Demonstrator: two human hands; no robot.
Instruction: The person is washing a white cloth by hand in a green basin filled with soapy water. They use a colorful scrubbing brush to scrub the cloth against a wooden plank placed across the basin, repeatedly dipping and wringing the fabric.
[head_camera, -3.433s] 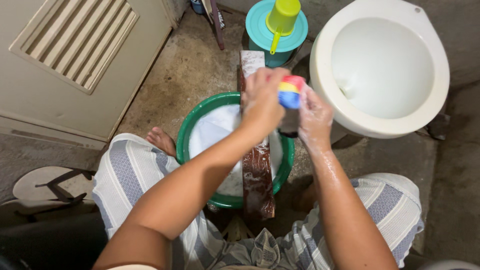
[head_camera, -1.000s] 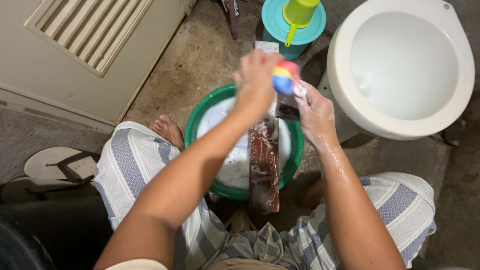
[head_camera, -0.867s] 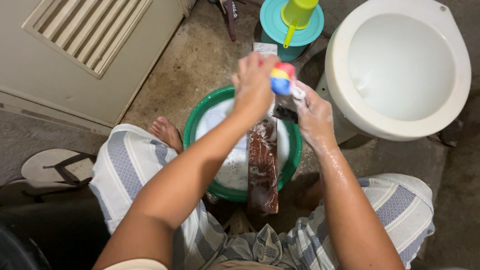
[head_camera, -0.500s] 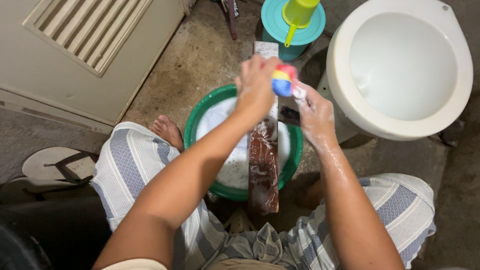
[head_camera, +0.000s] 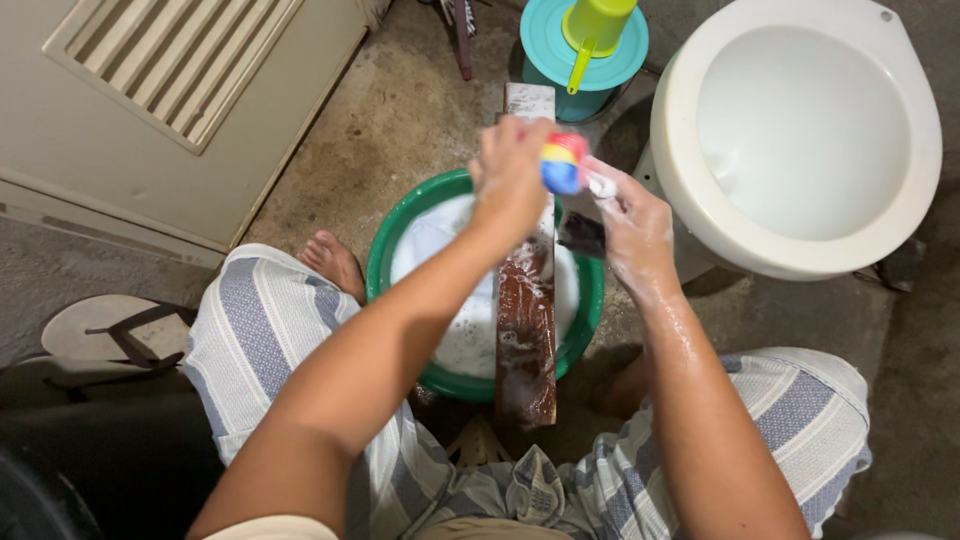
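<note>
while the person sits over a green basin (head_camera: 380, 262) of white suds, both soapy hands meet above its far rim. left hand (head_camera: 510, 180) curls shut around a small cloth item banded red, yellow and blue (head_camera: 562, 164), held up in the air. right hand (head_camera: 630, 225) pinches the same item from the other side, fingers closed on a white bit of it, with a dark piece of fabric (head_camera: 583, 234) hanging just below. brown wooden board (head_camera: 526, 320) lies across the basin, wet and foamy, running away from the person. white toilet bowl (head_camera: 800, 130) stands to the right. teal bucket lid (head_camera: 590, 50) carries a yellow-green dipper (head_camera: 595, 25) beyond the board. flip-flop (head_camera: 110, 335) on the concrete floor at left, near a bare foot (head_camera: 335, 265).
</note>
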